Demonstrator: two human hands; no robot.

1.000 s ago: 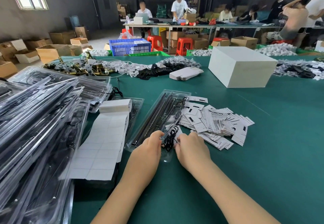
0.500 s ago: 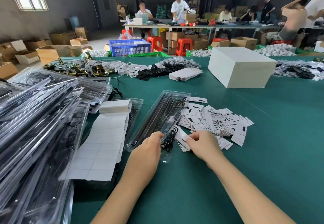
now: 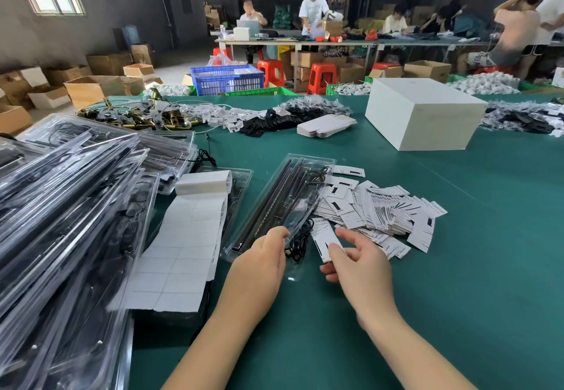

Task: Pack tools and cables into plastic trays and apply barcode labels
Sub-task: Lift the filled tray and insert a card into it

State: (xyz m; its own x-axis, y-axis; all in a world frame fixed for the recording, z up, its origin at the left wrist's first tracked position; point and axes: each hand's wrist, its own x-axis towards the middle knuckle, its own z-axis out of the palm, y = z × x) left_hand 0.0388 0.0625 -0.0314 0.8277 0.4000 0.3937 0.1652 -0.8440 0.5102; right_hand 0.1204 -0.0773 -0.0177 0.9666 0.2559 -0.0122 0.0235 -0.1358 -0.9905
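On the green bench [image 3: 457, 267] the clear plastic tray [image 3: 283, 203] lies angled beside the card pile [image 3: 384, 209]; light, springy, slippery, best taken by its near rim; left hand [image 3: 259, 264] pinches that rim; right hand [image 3: 360, 267] fingers hold one flimsy barcode card [image 3: 325, 238] by its edge.

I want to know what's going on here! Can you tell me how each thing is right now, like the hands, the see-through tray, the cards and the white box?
Left hand: grips the tray's near edge.
Right hand: pinches one card.
Card: lifted off the pile, beside the tray.
Clear tray: lying flat on the table, dark rods inside.
Card pile: spread out loose.
Label roll: partly unrolled.
White box: closed.
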